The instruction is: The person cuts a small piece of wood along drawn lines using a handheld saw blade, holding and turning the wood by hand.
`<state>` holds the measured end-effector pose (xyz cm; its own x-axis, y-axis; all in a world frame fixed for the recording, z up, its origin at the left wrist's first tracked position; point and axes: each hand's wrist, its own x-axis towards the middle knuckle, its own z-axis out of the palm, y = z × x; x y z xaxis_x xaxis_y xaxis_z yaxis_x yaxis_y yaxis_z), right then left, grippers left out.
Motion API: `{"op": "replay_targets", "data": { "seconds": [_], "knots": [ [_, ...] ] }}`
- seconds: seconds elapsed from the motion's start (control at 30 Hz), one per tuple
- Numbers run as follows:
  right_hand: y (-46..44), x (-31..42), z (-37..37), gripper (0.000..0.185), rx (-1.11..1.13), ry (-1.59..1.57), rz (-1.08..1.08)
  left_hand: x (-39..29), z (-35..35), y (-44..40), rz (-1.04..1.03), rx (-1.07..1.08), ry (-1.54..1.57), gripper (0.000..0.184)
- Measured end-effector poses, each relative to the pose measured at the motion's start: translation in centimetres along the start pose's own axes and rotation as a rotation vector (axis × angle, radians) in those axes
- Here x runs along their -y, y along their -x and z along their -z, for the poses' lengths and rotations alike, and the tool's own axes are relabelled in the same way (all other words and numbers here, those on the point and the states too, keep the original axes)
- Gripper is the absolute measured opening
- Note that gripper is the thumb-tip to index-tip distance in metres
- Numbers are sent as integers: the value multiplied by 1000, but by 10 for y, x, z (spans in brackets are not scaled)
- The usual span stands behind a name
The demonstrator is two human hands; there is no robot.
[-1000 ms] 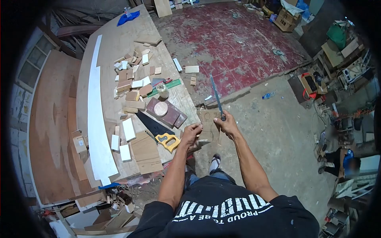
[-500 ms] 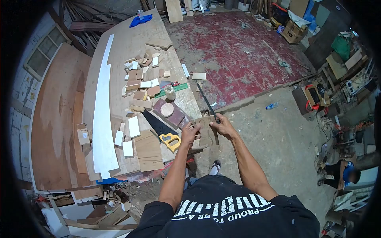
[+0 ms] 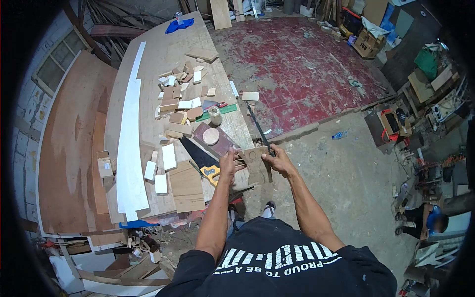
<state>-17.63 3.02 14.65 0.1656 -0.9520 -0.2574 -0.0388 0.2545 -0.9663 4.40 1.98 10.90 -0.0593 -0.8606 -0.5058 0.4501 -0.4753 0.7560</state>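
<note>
My right hand (image 3: 278, 161) is closed around the near end of a long, thin, dark file (image 3: 258, 123), which points away toward the red floor. Just left of that hand is a flat wooden piece (image 3: 256, 166) with a small round outline near its top; how it is supported is unclear. My left hand (image 3: 228, 166) hovers by the piece's left side, fingers apart, close to the corner of a maroon block (image 3: 205, 134). On that block rests a round wooden disc (image 3: 211, 136). A handsaw with a yellow handle (image 3: 211, 173) lies beside my left wrist, partly covered.
The workbench (image 3: 190, 37) carries many wood offcuts (image 3: 170, 105), a jar (image 3: 214, 116), a green strip (image 3: 229, 109) and a long white board (image 3: 129, 143). A raised red floor (image 3: 297, 74) lies beyond. Another person (image 3: 428, 220) is at far right.
My left hand has shifted slightly left and down, its fingers now more spread. More of the wooden piece shows. My right hand keeps the file in nearly the same place.
</note>
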Motion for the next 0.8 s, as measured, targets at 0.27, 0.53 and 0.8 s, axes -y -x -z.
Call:
{"op": "replay_targets", "data": {
  "seconds": [0.27, 0.53, 0.8],
  "knots": [
    [-1, -13, 2, 21, -73, 15, 27, 18, -6, 10, -34, 122, -33, 23],
    [3, -28, -1, 20, -159, -34, -26, 30, -16, 13, -36, 32, -126, 28],
    [16, -31, -11, 17, -258, -147, -57, 42, -25, 2, -107, -55, -234, 32]
  ]
}}
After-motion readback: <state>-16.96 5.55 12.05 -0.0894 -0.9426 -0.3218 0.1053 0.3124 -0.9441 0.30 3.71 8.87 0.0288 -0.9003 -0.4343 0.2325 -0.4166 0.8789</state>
